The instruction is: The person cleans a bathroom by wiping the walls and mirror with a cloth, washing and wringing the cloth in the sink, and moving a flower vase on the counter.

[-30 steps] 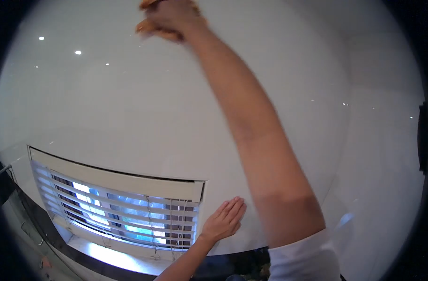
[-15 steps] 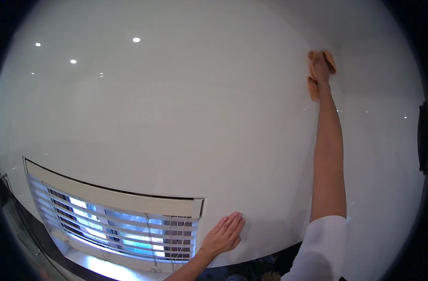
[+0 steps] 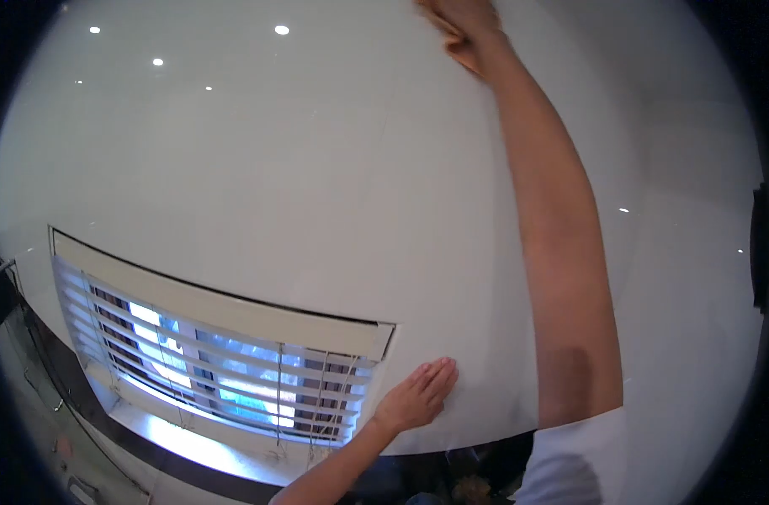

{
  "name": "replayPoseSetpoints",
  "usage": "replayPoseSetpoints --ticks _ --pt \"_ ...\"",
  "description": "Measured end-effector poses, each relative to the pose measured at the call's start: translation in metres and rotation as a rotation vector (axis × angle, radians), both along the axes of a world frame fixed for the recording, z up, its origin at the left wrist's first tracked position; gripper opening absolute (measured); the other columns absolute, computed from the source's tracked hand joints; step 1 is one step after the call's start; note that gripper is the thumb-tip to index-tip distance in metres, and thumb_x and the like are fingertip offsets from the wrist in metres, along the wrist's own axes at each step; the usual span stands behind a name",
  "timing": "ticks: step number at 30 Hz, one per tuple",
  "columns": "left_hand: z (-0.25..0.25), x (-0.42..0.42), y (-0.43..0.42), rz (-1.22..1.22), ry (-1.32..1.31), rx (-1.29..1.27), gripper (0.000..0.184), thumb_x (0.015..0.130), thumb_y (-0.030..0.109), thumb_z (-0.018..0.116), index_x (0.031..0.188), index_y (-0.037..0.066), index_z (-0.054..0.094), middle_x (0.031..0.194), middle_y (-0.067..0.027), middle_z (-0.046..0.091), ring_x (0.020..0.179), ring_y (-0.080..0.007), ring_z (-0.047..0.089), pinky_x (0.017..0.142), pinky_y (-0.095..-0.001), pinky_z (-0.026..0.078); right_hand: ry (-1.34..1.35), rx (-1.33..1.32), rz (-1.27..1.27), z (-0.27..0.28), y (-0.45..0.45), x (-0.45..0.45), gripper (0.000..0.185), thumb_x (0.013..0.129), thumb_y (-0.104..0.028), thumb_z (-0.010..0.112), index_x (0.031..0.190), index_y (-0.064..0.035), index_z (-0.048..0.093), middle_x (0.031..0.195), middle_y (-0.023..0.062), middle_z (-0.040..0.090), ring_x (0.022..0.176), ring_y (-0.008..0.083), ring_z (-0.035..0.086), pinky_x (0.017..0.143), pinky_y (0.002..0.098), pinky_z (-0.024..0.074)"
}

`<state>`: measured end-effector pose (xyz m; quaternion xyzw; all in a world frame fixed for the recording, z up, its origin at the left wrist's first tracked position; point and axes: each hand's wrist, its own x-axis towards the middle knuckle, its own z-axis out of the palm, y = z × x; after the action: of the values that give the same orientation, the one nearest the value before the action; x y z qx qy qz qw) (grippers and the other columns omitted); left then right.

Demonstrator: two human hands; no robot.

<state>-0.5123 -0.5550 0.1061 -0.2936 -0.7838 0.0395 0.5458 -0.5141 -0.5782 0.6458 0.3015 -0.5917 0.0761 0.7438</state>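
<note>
High at the top edge of the head view, my right hand (image 3: 473,23) presses an orange-brown cloth (image 3: 462,49) against the glossy white wall (image 3: 317,185). The fingers are wrapped in its folds and partly cut off by the frame. Lower down, my left hand (image 3: 418,396) lies flat on the same wall, just right of the window blind (image 3: 216,362), with its fingers stretched out and nothing held.
A white sill (image 3: 199,450) runs beneath the blind. Dark objects (image 3: 452,471) stand along the wall's lower edge. A black item (image 3: 760,250) is at the far right, and a glass-like panel (image 3: 56,404) at the lower left.
My right hand with the cloth swept from the upper left to the right corner, then back left and up to the top edge. My left hand stays on the wall. The view has shifted.
</note>
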Motion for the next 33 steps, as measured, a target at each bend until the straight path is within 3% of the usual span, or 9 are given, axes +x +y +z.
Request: replayPoseSetpoints --ticks 4,7,14,18,21,24,26,31,33 --pt "0.005 0.006 -0.003 -0.059 -0.055 0.039 0.058 0.076 0.026 0.053 0.127 0.002 0.04 0.137 -0.0118 0.034 0.13 -0.0233 0.028 0.108 -0.0366 0.022 -0.612 0.422 0.252 -0.107 -0.031 0.078 0.03 0.086 -0.029 0.052 0.091 -0.0005 0.058 0.08 0.0152 0.061 0.075 0.0296 0.058 0.072 0.0432 0.0457" --pt "0.005 0.008 -0.001 -0.129 -0.066 0.101 0.057 0.07 0.019 0.059 0.122 0.003 0.045 0.133 -0.0119 0.039 0.127 -0.0241 0.034 0.105 -0.0391 0.027 0.211 0.831 -0.076 -0.13 -0.063 -0.02 0.033 0.071 -0.033 0.06 0.092 -0.0079 0.063 0.091 0.0111 0.063 0.089 0.0262 0.058 0.069 0.0393 0.0483" --pt "0.011 0.044 -0.005 -0.191 -0.124 0.172 0.043 0.066 0.013 0.06 0.108 0.005 0.053 0.122 -0.012 0.047 0.123 -0.0269 0.038 0.105 -0.043 0.026 0.088 1.065 0.317 -0.314 0.028 -0.007 0.029 0.073 -0.026 0.059 0.098 -0.0102 0.062 0.102 0.0071 0.061 0.106 0.027 0.053 0.097 0.0398 0.0369" --pt "0.0 0.071 -0.014 -0.188 -0.046 0.219 0.039 0.064 0.011 0.062 0.103 0.009 0.056 0.115 -0.0091 0.051 0.118 -0.0273 0.042 0.104 -0.0476 0.026 -0.223 0.815 0.062 -0.324 0.149 -0.037 0.046 0.072 -0.032 0.062 0.114 -0.0142 0.055 0.117 0.005 0.055 0.115 0.0219 0.047 0.101 0.0378 0.0336" --pt "-0.006 0.084 -0.026 -0.158 -0.038 0.265 0.039 0.063 0.01 0.062 0.101 0.012 0.057 0.111 -0.0068 0.052 0.114 -0.026 0.046 0.103 -0.0503 0.025 -0.5 0.196 0.474 -0.352 0.244 -0.052 0.055 0.065 -0.024 0.072 0.114 -0.0069 0.053 0.115 0.0061 0.055 0.11 0.0196 0.05 0.092 0.0328 0.0422" --pt "-0.016 0.103 -0.038 -0.123 -0.014 0.322 0.038 0.062 0.009 0.061 0.1 0.013 0.057 0.11 -0.0061 0.053 0.11 -0.0251 0.048 0.103 -0.0521 0.024 -0.819 -0.282 0.458 -0.392 0.311 -0.115 0.026 0.076 -0.008 0.061 0.101 -0.0032 0.057 0.1 0.0086 0.058 0.095 0.0218 0.054 0.08 0.038 0.0443" --pt "-0.028 0.11 -0.044 -0.117 0.001 0.348 0.038 0.061 0.009 0.061 0.099 0.013 0.057 0.108 -0.0056 0.053 0.108 -0.0244 0.049 0.103 -0.0533 0.022 -0.282 -0.706 0.118 -0.404 0.306 -0.122 0.014 0.082 -0.007 0.052 0.094 -0.0032 0.058 0.088 0.011 0.059 0.083 0.0267 0.053 0.079 0.0414 0.0398" --pt "-0.064 0.113 -0.044 -0.145 0.012 0.543 0.041 0.057 0.0 0.054 0.096 0.009 0.056 0.102 -0.0088 0.054 0.1 -0.0266 0.052 0.101 -0.0536 0.022 -0.522 -0.406 0.268 -0.402 0.153 -0.039 0.021 0.087 -0.018 0.046 0.08 -0.002 0.058 0.072 0.0082 0.057 0.07 0.0211 0.053 0.068 0.0387 0.0413" --pt "-0.077 0.109 -0.041 -0.15 -0.004 0.579 0.039 0.057 -0.001 0.053 0.095 0.009 0.055 0.102 -0.0093 0.053 0.1 -0.0271 0.051 0.101 -0.0535 0.022 -0.149 -0.09 0.191 -0.404 0.098 -0.042 0.021 0.08 -0.021 0.052 0.087 -0.0031 0.059 0.08 0.0093 0.06 0.079 0.0257 0.055 0.078 0.0417 0.0404"
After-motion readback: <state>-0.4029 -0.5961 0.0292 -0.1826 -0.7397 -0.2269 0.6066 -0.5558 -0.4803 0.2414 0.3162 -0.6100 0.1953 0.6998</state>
